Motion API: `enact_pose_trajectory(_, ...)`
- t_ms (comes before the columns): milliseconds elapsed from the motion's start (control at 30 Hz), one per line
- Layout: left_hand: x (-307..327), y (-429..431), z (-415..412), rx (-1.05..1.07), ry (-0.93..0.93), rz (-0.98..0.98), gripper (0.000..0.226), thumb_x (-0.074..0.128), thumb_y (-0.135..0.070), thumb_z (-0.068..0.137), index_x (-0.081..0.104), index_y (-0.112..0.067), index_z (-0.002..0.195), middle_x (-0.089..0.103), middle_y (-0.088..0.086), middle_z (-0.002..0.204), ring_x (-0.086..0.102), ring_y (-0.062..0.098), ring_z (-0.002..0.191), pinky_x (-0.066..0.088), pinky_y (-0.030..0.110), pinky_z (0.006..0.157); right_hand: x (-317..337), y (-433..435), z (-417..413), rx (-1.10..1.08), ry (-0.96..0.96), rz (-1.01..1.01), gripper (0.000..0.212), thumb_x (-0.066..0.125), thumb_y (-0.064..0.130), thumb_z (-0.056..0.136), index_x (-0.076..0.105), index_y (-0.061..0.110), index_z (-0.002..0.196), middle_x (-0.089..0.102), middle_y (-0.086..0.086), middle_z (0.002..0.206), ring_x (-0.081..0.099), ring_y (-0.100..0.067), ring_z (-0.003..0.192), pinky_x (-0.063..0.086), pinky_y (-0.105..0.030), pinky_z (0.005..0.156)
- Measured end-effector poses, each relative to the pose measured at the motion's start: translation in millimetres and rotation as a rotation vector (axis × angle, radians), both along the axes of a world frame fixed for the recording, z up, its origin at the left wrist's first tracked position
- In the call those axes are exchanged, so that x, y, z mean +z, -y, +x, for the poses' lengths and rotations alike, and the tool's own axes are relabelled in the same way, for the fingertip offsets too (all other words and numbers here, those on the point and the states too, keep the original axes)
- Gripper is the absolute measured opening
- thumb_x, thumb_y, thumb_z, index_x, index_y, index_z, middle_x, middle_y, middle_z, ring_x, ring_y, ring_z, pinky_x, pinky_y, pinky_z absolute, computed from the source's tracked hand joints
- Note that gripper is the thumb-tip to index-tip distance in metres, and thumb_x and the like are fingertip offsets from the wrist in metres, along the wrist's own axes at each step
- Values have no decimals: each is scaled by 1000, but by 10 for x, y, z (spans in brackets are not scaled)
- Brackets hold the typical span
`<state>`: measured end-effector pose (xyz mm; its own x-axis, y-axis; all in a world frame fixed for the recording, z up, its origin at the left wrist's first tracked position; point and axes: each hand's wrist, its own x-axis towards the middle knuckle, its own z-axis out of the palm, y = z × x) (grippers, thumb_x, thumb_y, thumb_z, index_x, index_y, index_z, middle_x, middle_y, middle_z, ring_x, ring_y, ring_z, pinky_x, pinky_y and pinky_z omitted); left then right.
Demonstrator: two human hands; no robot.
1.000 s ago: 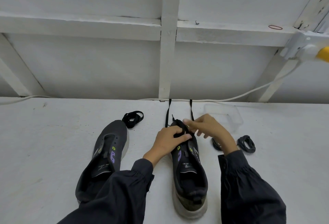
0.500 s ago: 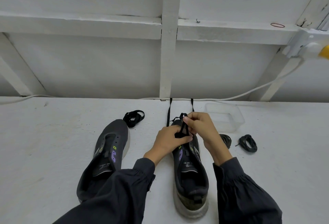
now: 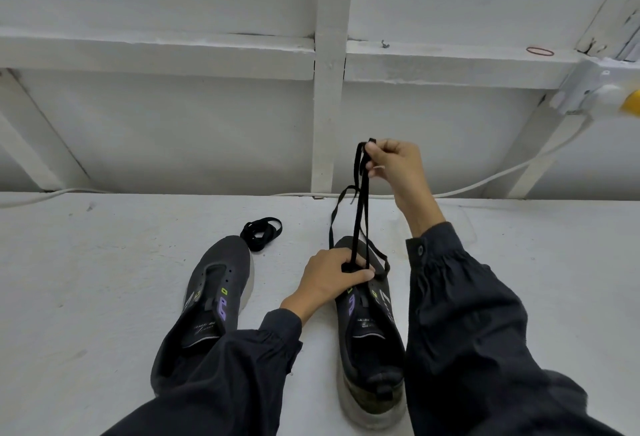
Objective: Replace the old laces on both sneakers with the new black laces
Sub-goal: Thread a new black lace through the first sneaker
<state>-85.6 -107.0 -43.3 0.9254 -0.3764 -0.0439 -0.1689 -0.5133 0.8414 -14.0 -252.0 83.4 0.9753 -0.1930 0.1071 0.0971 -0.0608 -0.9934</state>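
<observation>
Two dark grey sneakers stand on the white table, toes away from me. The left sneaker (image 3: 211, 300) has bare eyelets. My left hand (image 3: 329, 278) grips the right sneaker (image 3: 369, 338) at its front eyelets. My right hand (image 3: 394, 168) is raised above the shoe and pinches a black lace (image 3: 358, 213), whose strands run taut down to the eyelets under my left hand. A loose end of the lace drapes over the toe. A coiled black lace (image 3: 260, 233) lies beyond the left sneaker's toe.
A white wall with beams rises behind the table (image 3: 86, 279). A white cable (image 3: 502, 175) runs along the table's back edge up to a socket box (image 3: 588, 89) at the right. A red rubber band (image 3: 539, 51) lies on the ledge.
My right hand has risen from the shoe's toe, drawing the black lace up through the eyelets. My right arm now hides the clear box and the coiled laces at the right.
</observation>
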Motion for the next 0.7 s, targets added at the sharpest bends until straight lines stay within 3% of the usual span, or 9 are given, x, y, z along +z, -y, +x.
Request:
enact_pose_trajectory(133, -42, 29, -6, 16, 43, 58, 27, 71, -47, 83, 73, -21, 90, 68, -13, 90, 61, 6, 87, 48, 30, 81, -382, 176, -71, 38, -288, -292, 34, 61, 29, 97, 65, -4, 104, 66, -10, 87, 64, -22, 63, 54, -24, 48)
enact_pose_trajectory(233, -28, 36, -6, 30, 62, 79, 27, 71, -46, 84, 70, -20, 91, 62, -15, 85, 56, 6, 82, 42, 27, 75, -549, 248, -317, 270, -599, -658, 58, 56, 54, 93, 70, -1, 90, 71, -10, 83, 65, -20, 58, 48, -26, 54)
enact_pose_trajectory(300, -14, 37, -1, 25, 75, 108, 22, 71, -46, 84, 68, -24, 85, 59, -14, 81, 53, 7, 77, 40, 27, 71, -636, 210, -482, 389, -689, -741, 59, 56, 61, 89, 68, 4, 78, 70, -5, 73, 63, -17, 56, 45, -25, 55)
enact_pose_trajectory(367, -15, 43, 3, 28, 77, 122, 21, 71, -46, 84, 68, -26, 81, 58, -13, 77, 51, 8, 72, 37, 27, 67, -728, 160, -589, 332, -612, -723, 53, 64, 59, 85, 61, 8, 67, 61, 5, 51, 55, -10, 47, 40, -21, 49)
enact_pose_trajectory(433, -22, 46, -5, 36, 80, 127, 25, 71, -47, 83, 73, -23, 89, 59, -14, 81, 52, 8, 73, 38, 26, 66, -826, 125, -655, 247, -490, -674, 48, 72, 51, 83, 59, 9, 62, 50, 10, 37, 46, -7, 39, 35, -19, 47)
enact_pose_trajectory(600, -22, 46, -22, 46, 77, 83, 22, 72, -44, 82, 73, -23, 86, 66, -10, 85, 58, 10, 80, 44, 31, 74, -887, 59, -703, 176, -308, -445, 27, 75, 13, 84, 58, 8, 62, 50, 11, 42, 45, -8, 39, 35, -18, 45)
enact_pose_trajectory(700, -19, 33, -10, 41, 44, 58, 19, 73, -47, 79, 73, -29, 85, 68, -11, 84, 60, 8, 79, 47, 31, 75, -792, 35, -707, 131, -235, -283, 28, 72, 5, 84, 58, 7, 60, 49, -7, 50, 43, -13, 41, 34, -21, 45)
